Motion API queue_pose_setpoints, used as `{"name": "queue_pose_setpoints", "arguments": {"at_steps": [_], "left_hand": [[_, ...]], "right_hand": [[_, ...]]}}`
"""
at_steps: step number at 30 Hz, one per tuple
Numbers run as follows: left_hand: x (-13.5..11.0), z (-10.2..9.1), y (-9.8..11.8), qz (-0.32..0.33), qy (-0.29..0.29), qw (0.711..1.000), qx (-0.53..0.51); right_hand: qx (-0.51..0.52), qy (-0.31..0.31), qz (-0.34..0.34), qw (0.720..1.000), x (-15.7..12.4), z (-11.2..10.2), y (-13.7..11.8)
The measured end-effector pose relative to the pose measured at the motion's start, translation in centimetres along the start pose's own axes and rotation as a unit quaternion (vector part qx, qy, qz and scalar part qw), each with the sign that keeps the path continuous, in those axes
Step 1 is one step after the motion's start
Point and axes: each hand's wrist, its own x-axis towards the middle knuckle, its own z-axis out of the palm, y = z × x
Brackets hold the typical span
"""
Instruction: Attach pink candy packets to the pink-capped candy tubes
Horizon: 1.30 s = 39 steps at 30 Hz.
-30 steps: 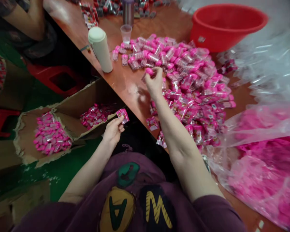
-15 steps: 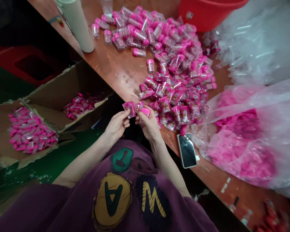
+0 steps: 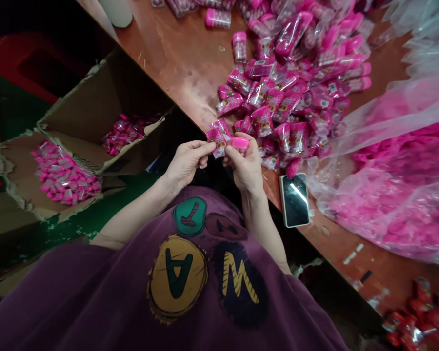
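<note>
My left hand (image 3: 188,161) pinches the edge of a shiny pink printed wrapper (image 3: 219,134) between thumb and fingers. Facing it, my right hand (image 3: 248,168) is closed around a small candy jar, whose pink cap (image 3: 239,143) shows above the thumb; the hand hides the jar's body. The wrapper's right side reaches my right thumb. Just beyond both hands, a heap of pink printed wrapped packs (image 3: 261,119) lies on the brown table (image 3: 183,63). Bare jars with pink caps (image 3: 239,47) lie farther back.
Left of the table are open cardboard boxes (image 3: 75,109) with pink packs (image 3: 68,175) inside. A phone (image 3: 295,200) lies near the table edge. Clear plastic bags with pink contents (image 3: 395,195) are on the right, red packs (image 3: 417,317) at lower right, and a white cylinder (image 3: 119,12) at the top.
The view has shifted, so the table heap appears nearer and higher. The pink wrapper pieces, apart in my two hands before, now meet between them; the right hand still holds the capped jar.
</note>
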Motion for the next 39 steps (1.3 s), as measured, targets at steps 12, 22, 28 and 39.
{"name": "queue_pose_setpoints", "arguments": {"at_steps": [12, 22, 28, 39], "left_hand": [[1.0, -0.1, -1.5, -0.085, 0.032, 0.992, -0.082], [1.0, 0.1, -1.3, -0.113, 0.019, 0.987, -0.113], [1.0, 0.0, -1.9, -0.112, 0.011, 0.986, -0.122], [1.0, 0.2, -2.1, -0.137, 0.021, 0.985, -0.102]], "right_hand": [[0.078, -0.01, 0.084, 0.993, -3.3, -0.9, 0.9], [0.115, -0.028, 0.051, 0.992, -3.6, -0.8, 2.7], [0.078, -0.01, 0.026, 0.997, -3.9, -0.6, 3.4], [0.042, -0.003, 0.008, 0.999, -4.0, -0.7, 4.6]]}}
